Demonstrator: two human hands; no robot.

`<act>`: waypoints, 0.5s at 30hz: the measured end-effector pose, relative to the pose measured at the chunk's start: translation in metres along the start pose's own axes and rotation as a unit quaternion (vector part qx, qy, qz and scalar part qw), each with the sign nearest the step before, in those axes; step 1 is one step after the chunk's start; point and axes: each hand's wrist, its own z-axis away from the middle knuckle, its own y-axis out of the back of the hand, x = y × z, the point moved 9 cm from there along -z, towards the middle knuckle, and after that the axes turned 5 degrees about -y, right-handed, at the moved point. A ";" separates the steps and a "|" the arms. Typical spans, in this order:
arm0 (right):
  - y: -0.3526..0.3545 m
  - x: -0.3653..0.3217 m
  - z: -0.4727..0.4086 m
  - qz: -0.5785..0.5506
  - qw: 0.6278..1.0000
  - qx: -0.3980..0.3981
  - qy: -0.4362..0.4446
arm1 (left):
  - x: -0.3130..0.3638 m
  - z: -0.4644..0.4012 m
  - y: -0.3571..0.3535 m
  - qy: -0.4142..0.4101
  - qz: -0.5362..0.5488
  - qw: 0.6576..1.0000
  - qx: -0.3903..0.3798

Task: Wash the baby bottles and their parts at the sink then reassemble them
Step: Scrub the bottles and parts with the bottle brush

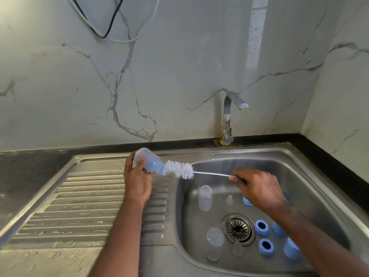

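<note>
My left hand point(137, 180) grips a clear baby bottle point(148, 159) held on its side over the sink's left rim, mouth pointing right. My right hand point(257, 188) pinches the thin wire handle of a white bottle brush point(180, 168). The brush's bristle head sits at the bottle's mouth, mostly outside it. In the basin lie two more clear bottles point(205, 197) point(214, 243), a clear teat point(229, 199), two blue screw rings point(262, 227) point(266, 247) and blue caps point(292, 249).
The steel sink basin point(319, 176) has a drain strainer point(238, 227) at its middle. A ribbed, wet draining board point(83, 206) lies to the left. The tap point(229, 116) stands at the back with no water running. Marble walls close in behind and on the right.
</note>
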 end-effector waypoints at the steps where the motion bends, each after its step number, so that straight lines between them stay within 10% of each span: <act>1: 0.007 -0.002 -0.001 0.028 0.999 0.031 0.011 | 0.002 -0.001 0.002 -0.008 0.008 1.000 0.013; 12: 0.012 0.070 -0.005 -0.058 0.995 -0.074 -0.020 | -0.009 0.006 0.046 0.001 0.099 0.972 0.215; 15: 0.020 0.081 0.000 -0.107 0.991 -0.054 -0.053 | -0.012 0.001 0.041 0.027 0.087 0.985 0.146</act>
